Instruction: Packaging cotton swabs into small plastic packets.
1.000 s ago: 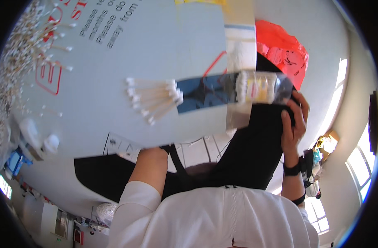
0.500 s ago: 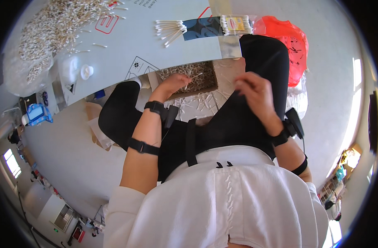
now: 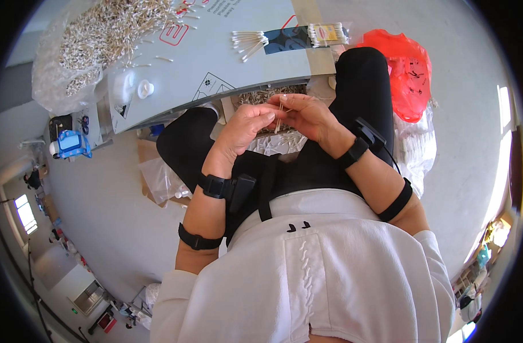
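Observation:
In front of my lap my two hands meet, with a few cotton swabs (image 3: 278, 126) between their fingers. My left hand (image 3: 244, 126) is closed, thumb and fingers pinching at the swabs. Against its fingertips rests my right hand (image 3: 311, 117), its fingers curled round the swabs too. Which swab belongs to which hand is partly hidden by the fingers. Just beyond the hands, below the table edge, lies a box full of loose cotton swabs (image 3: 261, 97). More swabs are scattered on the pale surface (image 3: 278, 144) between my legs.
On the grey table (image 3: 187, 60) sit a large clear bag of loose swabs (image 3: 92, 48), a small white lid (image 3: 145, 88), a fan of swabs (image 3: 250, 43) and a packed bundle (image 3: 327, 34). A red plastic bag (image 3: 407, 74) lies right of my knee.
My right hand has moved left and joined the left hand, which shifted slightly right with its swab. The hands now cover part of the box of swabs.

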Available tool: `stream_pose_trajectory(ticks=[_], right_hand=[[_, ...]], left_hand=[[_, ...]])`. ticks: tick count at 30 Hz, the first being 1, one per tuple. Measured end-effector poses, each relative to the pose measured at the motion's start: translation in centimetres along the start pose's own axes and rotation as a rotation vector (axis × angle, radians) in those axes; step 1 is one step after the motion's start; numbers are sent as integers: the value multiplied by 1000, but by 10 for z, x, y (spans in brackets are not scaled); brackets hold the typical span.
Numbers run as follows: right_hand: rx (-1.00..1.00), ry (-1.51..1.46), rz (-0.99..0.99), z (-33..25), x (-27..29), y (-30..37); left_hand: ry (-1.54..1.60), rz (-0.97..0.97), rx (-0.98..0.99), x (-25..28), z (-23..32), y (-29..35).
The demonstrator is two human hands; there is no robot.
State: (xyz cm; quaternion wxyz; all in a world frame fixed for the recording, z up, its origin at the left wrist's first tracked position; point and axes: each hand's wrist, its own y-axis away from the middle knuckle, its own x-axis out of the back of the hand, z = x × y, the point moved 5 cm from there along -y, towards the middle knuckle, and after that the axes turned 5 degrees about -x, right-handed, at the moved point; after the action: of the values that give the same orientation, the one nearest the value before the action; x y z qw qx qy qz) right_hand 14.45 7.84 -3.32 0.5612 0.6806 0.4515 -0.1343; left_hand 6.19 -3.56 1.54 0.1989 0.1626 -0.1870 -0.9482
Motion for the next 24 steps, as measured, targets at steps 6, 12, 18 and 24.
stream_pose_trajectory(ticks=[6, 12, 18, 24], right_hand=[[-29, -178, -73, 7, -9, -3], [-61, -268, -13, 9, -18, 2], [-69, -308, 18, 11, -21, 2], [-74, -308, -44, 11, -16, 0]], left_hand=[[218, 113, -1, 1, 6, 8], [268, 316, -54, 11, 13, 22], [-356, 416, -184, 10, 37, 28], [-1156, 429, -354, -32, 57, 20]])
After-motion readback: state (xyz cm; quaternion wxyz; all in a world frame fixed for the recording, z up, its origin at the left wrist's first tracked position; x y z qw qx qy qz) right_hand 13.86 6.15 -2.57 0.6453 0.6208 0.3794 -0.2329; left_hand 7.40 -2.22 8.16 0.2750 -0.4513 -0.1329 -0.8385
